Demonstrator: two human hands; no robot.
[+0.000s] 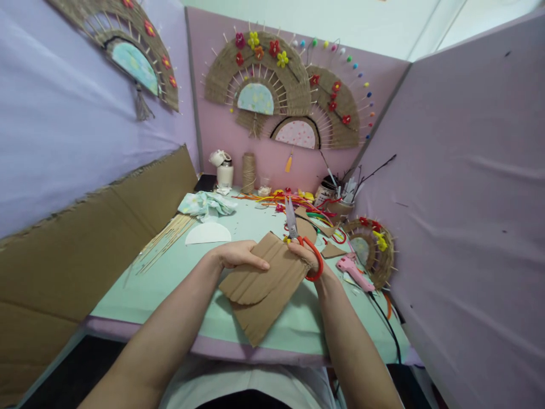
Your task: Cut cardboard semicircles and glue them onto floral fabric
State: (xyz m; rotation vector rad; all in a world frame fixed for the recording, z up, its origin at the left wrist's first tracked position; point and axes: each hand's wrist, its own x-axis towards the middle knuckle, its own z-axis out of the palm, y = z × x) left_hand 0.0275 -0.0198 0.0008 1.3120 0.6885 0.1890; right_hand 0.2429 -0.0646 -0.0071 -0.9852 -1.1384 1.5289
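Observation:
Brown corrugated cardboard point(266, 284) is held above the near part of the table, with a curved edge lying over a pointed lower part. My left hand point(242, 254) grips its upper left side, thumb on top and the other fingers hidden beneath. At the upper right edge, my right hand point(307, 255) is closed around the cardboard and also has the orange-handled scissors point(314, 261). The scissor blades point up and away, slightly apart. Right of the hands lies a pink glue gun point(354, 272) with a black cord.
Left on the green table point(149, 292) are thin sticks point(168, 241), a white half circle point(208, 233) and patterned cloth point(206, 204). Behind stand a twine spool point(248, 173) and a white bottle point(225, 174). Cardboard scraps point(332, 250) lie at right, near a woven fan point(383, 255).

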